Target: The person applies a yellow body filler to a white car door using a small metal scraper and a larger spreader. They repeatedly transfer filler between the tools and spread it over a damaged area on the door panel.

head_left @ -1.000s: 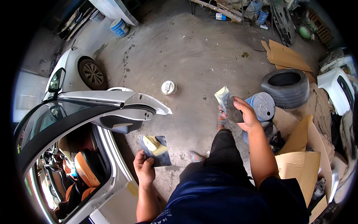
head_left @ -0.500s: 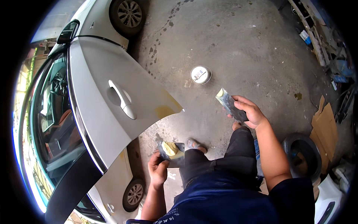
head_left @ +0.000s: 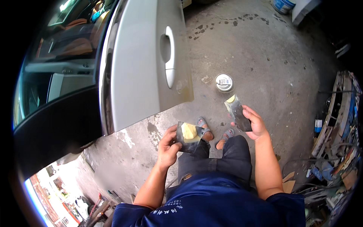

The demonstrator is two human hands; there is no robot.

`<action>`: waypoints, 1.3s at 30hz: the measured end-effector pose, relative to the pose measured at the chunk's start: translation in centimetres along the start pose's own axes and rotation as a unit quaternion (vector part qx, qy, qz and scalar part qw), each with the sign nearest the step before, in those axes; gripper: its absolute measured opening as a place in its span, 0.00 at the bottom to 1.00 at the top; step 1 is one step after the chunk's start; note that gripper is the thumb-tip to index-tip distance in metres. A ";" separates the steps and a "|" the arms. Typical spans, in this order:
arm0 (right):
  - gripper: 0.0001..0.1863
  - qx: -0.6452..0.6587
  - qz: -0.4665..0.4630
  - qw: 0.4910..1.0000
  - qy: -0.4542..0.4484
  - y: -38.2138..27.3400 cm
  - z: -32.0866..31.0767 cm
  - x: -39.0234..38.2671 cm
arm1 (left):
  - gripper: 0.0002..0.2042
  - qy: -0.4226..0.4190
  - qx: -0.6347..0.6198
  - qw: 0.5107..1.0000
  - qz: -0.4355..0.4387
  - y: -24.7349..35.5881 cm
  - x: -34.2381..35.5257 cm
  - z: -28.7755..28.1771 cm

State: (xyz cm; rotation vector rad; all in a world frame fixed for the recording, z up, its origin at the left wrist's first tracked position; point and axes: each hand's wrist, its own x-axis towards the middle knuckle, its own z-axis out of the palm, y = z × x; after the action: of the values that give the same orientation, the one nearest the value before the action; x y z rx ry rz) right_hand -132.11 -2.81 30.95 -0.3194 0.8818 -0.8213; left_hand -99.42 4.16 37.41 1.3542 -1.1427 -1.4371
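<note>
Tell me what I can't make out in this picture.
In the head view:
Left hand: finger ends hidden behind the dark plate.
Right hand: partly hidden behind the dark spreader.
Car door: far end cut off by the upper edge.
Blue bucket: partly cut off by the same edge.

left grip (head_left: 168, 148) pinching, right grip (head_left: 256, 124) clasping

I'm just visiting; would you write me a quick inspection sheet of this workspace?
Surface: grey concrete floor, with dark spots.
Things in hand: square dark sheet bearing a yellow paste lump; narrow dark plate with a yellow smear at its far end.
Clutter: heap of mixed scraps at right.
Hands: left hand holds the sheet; right hand holds the plate.
Cables: thin dark line by the heap; cannot tell if it is one.
Surroundings: pale car door at left; round tin on the floor; blue bucket at top edge.
</note>
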 end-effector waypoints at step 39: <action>0.25 -0.424 0.303 0.853 -0.014 4.9 -3.5 11.2 | 0.16 0.234 -0.218 0.932 0.170 -21.0 -0.9 6.2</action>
State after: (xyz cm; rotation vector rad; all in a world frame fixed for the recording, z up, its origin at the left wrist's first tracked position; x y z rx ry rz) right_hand -128.31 -7.68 19.79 -0.7686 1.1987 0.2074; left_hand -105.22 10.46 17.26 1.0399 -0.6527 -0.9658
